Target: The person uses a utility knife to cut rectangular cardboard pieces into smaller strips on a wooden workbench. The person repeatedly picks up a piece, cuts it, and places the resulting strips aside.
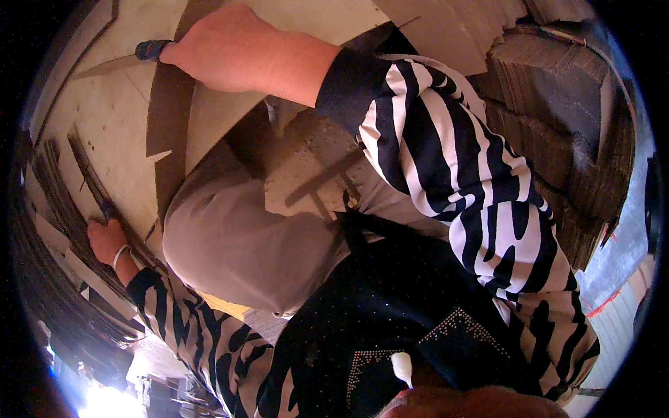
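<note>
The right hand (230, 52) reached over a long brown cardboard strip (169, 118); its fingertips were hidden, so I couldn't tell whether it pinched or pressed. A dark band-like piece (153, 50) showed at its left end. Beneath lay a broad tan board (118, 118), probably as flat support. The left hand (106, 240), fingers bent, met a narrow dark-brown strip (89, 171), perhaps steadying it; its grip was unclear. Stacked brown cardboard (550, 104) stood well right of the right hand.
</note>
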The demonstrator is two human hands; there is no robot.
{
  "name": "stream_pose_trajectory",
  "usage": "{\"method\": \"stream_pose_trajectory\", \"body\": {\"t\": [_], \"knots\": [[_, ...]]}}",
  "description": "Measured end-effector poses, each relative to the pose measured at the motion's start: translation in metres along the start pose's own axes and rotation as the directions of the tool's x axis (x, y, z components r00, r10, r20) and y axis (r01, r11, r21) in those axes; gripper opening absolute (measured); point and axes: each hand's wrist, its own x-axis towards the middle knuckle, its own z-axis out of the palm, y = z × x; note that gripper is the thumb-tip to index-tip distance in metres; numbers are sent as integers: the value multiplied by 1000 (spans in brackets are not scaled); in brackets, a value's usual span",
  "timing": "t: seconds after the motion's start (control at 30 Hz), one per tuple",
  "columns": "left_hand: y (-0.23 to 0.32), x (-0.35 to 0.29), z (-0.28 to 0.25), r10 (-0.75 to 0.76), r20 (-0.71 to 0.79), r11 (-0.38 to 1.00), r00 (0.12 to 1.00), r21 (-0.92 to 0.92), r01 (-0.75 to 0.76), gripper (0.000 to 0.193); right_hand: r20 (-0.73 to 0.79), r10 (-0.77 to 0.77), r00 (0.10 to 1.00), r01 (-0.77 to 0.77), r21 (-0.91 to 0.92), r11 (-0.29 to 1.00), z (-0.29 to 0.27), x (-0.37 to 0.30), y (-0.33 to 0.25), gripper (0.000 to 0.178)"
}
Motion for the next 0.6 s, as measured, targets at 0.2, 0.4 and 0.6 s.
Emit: {"method": "stream_pose_trajectory", "body": {"t": [0.2,0.4,0.6], "knots": [[1,4,5,6,-45,1000,999,20,-5,36,-11,5,1000,-5,22,1000,-5,-3,2,31],[4,-1,-5,-52,-22,999,998,-15,51,33,21,-24,999,24,-9,1000,-10,0,0,25],[28,6,-14,-60,-68,990,996,-132,50,25,93,92,991,-89,-36,995,-13,-3,-1,33]]}}
